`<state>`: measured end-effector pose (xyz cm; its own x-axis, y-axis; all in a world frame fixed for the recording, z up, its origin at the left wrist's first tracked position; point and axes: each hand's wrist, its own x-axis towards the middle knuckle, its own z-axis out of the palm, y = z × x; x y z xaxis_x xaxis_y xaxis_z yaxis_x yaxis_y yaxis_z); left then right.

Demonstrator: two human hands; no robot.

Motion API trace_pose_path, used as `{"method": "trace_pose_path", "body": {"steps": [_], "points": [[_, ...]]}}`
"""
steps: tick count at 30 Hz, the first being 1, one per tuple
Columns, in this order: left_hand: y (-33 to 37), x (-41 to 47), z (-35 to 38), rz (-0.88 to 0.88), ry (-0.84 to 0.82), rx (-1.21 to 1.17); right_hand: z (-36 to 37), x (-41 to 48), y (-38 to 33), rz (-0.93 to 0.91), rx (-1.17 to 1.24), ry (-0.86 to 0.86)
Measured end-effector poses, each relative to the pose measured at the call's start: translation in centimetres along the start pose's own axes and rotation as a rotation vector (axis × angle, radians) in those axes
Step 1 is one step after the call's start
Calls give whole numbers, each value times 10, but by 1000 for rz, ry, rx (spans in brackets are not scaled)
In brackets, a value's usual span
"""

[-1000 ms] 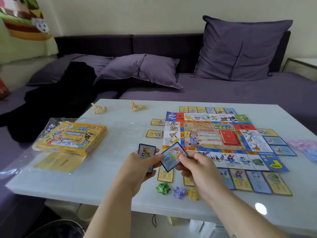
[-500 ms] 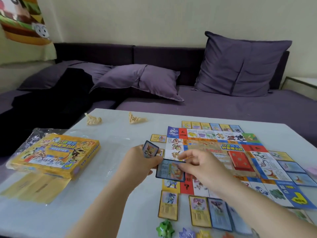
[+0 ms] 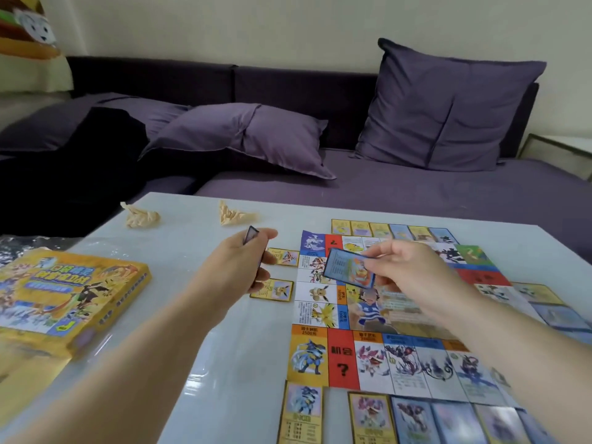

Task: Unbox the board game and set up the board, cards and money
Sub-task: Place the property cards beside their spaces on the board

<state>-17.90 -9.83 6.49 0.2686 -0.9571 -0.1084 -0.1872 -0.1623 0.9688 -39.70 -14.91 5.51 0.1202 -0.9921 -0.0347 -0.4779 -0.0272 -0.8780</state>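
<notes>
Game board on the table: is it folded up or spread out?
Spread out. The board lies flat on the table, its rows of squares showing, with cards lined along its edges.

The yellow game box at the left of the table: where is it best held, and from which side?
Grip the yellow game box across its two long side walls, coming from above. It lies flat, lid up, and is shallow, so the walls probably give a firm grip. The left hand holds an upright card and the right hand a blue card; free one first.
</notes>
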Motion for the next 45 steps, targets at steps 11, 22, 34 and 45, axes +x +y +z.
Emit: {"method": "trace_pose_path", "body": {"steps": [11,22,34,45], "points": [[7,-48,54,-21,-240,185,-17,-73,20,81,183,-102],[53,-52,119,227,-328,464,-96,-78,18,57,129,-184],[71,99,254,404,-214,655,-222,105,109,109,-132,366],[61,170,322,637,-520,1259,-204,212,162,108,-340,335]]}}
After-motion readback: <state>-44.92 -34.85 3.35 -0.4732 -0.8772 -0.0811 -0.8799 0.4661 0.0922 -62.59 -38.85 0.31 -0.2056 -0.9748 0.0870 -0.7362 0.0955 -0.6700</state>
